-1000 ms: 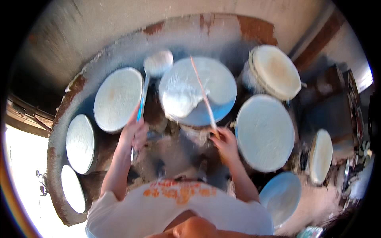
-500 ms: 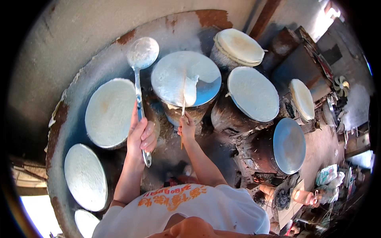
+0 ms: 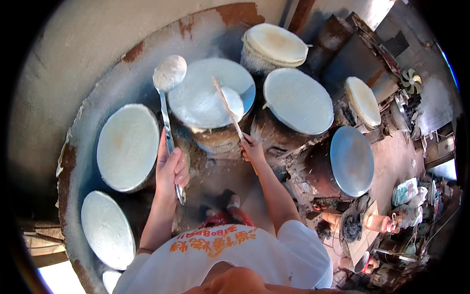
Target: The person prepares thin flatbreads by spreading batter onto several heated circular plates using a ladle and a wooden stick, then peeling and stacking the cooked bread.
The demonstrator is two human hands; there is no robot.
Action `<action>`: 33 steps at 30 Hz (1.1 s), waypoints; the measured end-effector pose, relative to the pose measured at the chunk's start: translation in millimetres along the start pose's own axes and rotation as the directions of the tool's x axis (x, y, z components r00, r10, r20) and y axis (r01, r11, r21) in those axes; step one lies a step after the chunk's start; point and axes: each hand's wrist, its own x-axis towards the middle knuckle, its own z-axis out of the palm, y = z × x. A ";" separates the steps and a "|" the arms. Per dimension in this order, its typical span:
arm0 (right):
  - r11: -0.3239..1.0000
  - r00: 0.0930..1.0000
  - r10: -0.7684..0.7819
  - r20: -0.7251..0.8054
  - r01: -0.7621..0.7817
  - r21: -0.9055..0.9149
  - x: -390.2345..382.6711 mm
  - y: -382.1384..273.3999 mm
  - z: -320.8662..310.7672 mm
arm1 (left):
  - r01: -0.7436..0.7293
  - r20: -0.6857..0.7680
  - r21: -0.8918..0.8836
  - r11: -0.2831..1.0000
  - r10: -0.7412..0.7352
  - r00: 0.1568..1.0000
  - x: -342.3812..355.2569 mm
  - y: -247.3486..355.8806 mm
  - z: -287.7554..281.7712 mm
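Note:
My left hand [image 3: 174, 169] is closed around the handle of a metal ladle [image 3: 170, 72]. Its round bowl, coated in white batter, is raised by the left side of a round griddle [image 3: 250, 95] on a stove. In my right hand [image 3: 252, 149] is a slim wooden stick [image 3: 226, 105], slanting up and left over that griddle. White batter [image 3: 200, 88] covers most of the griddle's surface, with a thicker pool around the stick. A strip of blue-grey metal shows along the right edge. The stick's lower end is partly hidden by my fingers.
Batter-covered griddles stand left [image 3: 128, 147], lower left [image 3: 107, 230] and right [image 3: 298, 100]. One bare griddle [image 3: 352, 161] is at the right. Farther back are pale round sheets [image 3: 276, 44]. A curved rusty wall edge [image 3: 132, 53] rings the left and back. Bottles and bags crowd the lower right.
The batter has spread toward the right, leaving less bare metal. My right hand has swung right, and the stick now leans left. The ladle stays raised. The whole view has shifted slightly.

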 end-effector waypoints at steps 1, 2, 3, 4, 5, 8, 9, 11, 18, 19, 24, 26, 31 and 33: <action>1.000 1.000 -0.027 0.005 0.027 -0.002 23.5 -16.7 -2.6 | -0.003 0.010 -0.031 1.000 0.003 1.000 8.7 -3.4 6.6; 0.998 0.999 -0.038 -0.019 0.037 -0.044 42.4 -28.8 -7.8 | 0.004 0.021 -0.011 1.000 -0.003 1.000 15.3 -9.1 15.4; 0.995 0.998 -0.051 -0.044 0.047 -0.086 57.4 -38.6 -12.3 | 0.005 0.036 0.002 1.000 -0.005 0.999 26.9 -14.8 24.6; 0.976 0.988 -0.099 -0.119 0.073 -0.207 73.6 -49.1 -14.2 | -0.009 0.049 0.005 1.000 0.009 0.999 38.3 -19.7 37.6; 0.943 0.968 -0.223 -0.115 0.185 -0.276 77.6 -40.0 -14.8 | 0.010 0.049 0.039 0.999 -0.012 0.999 41.3 -22.8 46.2; 0.839 0.888 -0.316 0.332 0.426 -0.339 31.4 17.3 -2.8 | 0.025 -0.038 0.107 0.994 -0.021 0.999 55.1 -25.7 45.7; 0.905 0.903 0.085 0.421 0.107 -0.412 -4.3 -20.1 -15.5 | 0.000 -0.052 0.101 0.995 0.005 0.999 64.2 -26.6 48.5; 0.952 0.959 0.144 0.246 -0.066 -0.299 3.0 -32.8 -77.9 | 0.038 -0.033 0.126 0.991 -0.034 0.999 77.7 -35.9 60.7; 0.483 0.848 -0.509 0.150 0.425 -0.766 48.8 -69.2 -53.7 | 0.114 -0.036 0.107 0.988 -0.111 0.993 120.3 -51.0 110.4; 0.503 0.850 -0.524 0.056 0.362 -0.785 32.1 -73.5 -66.4 | 0.168 0.036 0.057 0.984 -0.171 0.985 125.2 -45.7 111.6; 0.590 0.865 -0.495 -0.079 0.268 -0.762 30.3 -45.4 -80.0 | 0.248 0.086 -0.057 0.967 -0.243 0.966 154.0 -49.9 111.7; 0.477 0.842 -0.538 0.025 0.329 -0.815 40.6 -43.3 -69.4 | 0.299 -0.048 -0.169 0.939 -0.310 0.949 166.2 -54.5 106.2; 0.435 0.858 -0.513 -0.018 0.242 -0.867 73.8 -65.6 -102.6 | 0.424 0.024 -0.492 0.760 -0.475 0.880 175.7 -40.1 93.0; 0.388 0.878 -0.466 0.105 0.309 -0.868 72.3 -52.0 -95.8 | 0.499 0.145 -0.578 0.646 -0.520 0.842 178.5 -40.9 70.7</action>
